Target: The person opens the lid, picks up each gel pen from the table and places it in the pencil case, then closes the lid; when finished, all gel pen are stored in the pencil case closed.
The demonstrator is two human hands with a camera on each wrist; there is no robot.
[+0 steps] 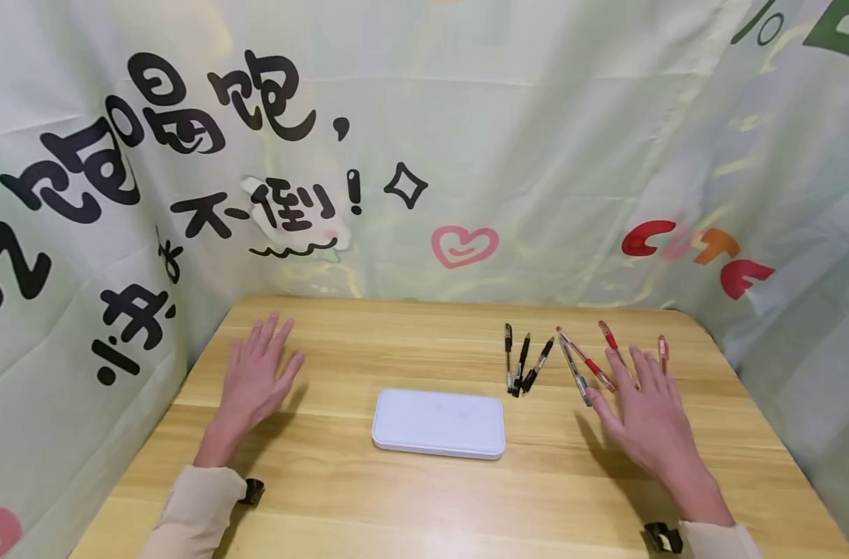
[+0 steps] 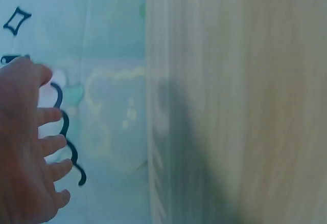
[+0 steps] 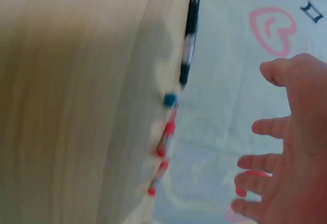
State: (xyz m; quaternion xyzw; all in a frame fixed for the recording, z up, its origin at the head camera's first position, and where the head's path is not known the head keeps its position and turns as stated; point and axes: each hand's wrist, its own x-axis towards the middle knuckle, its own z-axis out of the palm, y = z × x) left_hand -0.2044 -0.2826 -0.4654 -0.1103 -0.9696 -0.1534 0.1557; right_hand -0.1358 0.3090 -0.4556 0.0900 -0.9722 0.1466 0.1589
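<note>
My left hand (image 1: 255, 380) hovers over the left part of the wooden table (image 1: 313, 497), fingers spread, holding nothing; its shadow falls beside it. On the right, my right hand (image 1: 644, 415) is likewise spread and overlaps the red pens in the head view. Between the hands lies a closed pale lavender case (image 1: 438, 423). Several pens are fanned out near my right hand: black pens (image 1: 508, 357), a clear pen with a dark blue end (image 1: 574, 371), and red pens (image 1: 587, 359). In the right wrist view a red pen (image 3: 166, 138) and a black pen (image 3: 190, 35) show past the palm.
A printed fabric curtain (image 1: 522, 155) hangs close behind the table and along both sides. Dark straps with small devices (image 1: 253, 492) sit at both wrists, by the beige sleeves (image 1: 201, 508).
</note>
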